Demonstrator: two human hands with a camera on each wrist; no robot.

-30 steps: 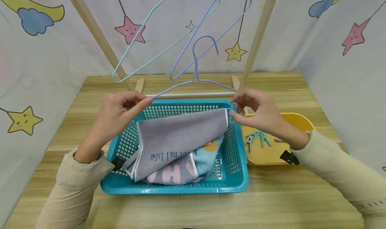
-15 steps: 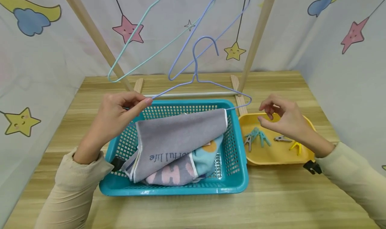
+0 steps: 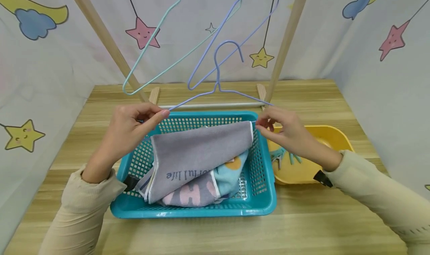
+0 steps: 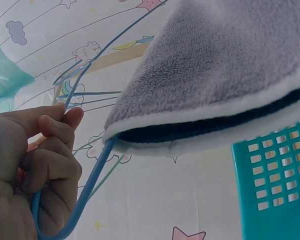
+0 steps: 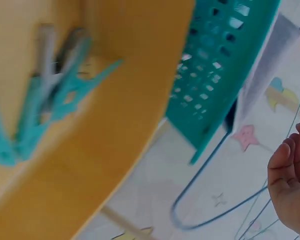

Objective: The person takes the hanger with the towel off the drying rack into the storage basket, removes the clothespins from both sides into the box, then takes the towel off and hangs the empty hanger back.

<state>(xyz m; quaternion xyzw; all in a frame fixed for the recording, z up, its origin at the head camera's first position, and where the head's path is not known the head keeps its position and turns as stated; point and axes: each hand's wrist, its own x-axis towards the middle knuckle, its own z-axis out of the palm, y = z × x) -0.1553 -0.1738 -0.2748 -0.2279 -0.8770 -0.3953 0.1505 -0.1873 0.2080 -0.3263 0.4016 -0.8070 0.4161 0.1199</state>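
Note:
A purple-blue wire clothes hanger [image 3: 217, 75] is held upright above the laundry basket, its hook at the top. A grey towel [image 3: 201, 145] with white edging and lettering is draped over its lower bar. My left hand [image 3: 136, 126] pinches the hanger's left end between thumb and index finger; in the left wrist view the wire end loops past the curled fingers. My right hand [image 3: 285, 130] has its thumb and fingertips together on the hanger's right end, beside the towel's edge, hiding that corner. The towel's lower part hangs into the teal basket [image 3: 235, 211].
Another towel, blue and pink [image 3: 231, 176], lies in the basket. Right of it stands a yellow tub [image 3: 304, 176] with several clothespins [image 3: 279, 158]. A green hanger [image 3: 168, 62] and another purple hanger [image 3: 208, 46] hang behind, between wooden posts [image 3: 289, 38].
A light-blue clothespin in my right hand was let go over the yellow tub. That hand then came back left, without it, to the hanger's right end. My left hand stays put.

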